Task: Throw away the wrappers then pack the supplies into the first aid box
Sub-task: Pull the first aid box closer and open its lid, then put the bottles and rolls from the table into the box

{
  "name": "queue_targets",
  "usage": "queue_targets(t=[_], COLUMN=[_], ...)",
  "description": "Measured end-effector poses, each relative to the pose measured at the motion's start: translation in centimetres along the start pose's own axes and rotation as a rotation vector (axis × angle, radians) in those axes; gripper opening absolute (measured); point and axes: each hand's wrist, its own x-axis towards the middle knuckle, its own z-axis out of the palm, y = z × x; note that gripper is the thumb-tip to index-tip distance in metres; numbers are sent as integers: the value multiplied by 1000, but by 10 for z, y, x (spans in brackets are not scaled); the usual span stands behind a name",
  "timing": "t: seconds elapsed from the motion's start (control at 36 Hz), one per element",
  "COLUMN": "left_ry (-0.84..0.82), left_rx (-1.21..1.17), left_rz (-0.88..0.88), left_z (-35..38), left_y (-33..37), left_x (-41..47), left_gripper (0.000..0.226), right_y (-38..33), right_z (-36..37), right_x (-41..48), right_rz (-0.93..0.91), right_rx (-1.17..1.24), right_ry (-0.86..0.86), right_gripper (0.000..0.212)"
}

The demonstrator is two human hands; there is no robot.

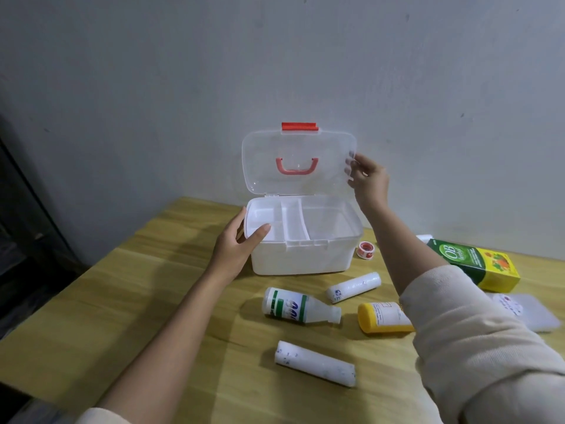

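Against a plain grey wall, a wooden table (153, 301) carries the white first aid box (302, 255), whose clear lid (298, 160) is raised upright. The lid's right edge is pinched by the right hand (365, 175), fingers closed on it. The box's left rim is gripped by the left hand (237, 243), thumb on the inner tray. Nearer the person lie two white rolls (353, 286) (316, 362), a white bottle (299, 306), a yellow bottle (382, 316) and a green carton (474, 264); a small tape roll (365, 249) sits just beside the box.
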Motion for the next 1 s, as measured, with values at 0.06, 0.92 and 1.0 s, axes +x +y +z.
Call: queue_targets(t=[0.06, 0.92, 1.0], left_ry=[-9, 25, 33], left_rx=[11, 180, 246], left_rz=[0, 23, 36], left_z=[1, 8, 8], left_y=[1, 15, 17], left_x=[-2, -27, -26], left_gripper=[50, 112, 102], right_y=[0, -15, -5], right_z=[0, -87, -128], right_x=[-3, -51, -64], right_rz=[11, -18, 50], right_rx=[2, -466, -572], right_ry=[23, 23, 1], right_gripper=[26, 26, 33])
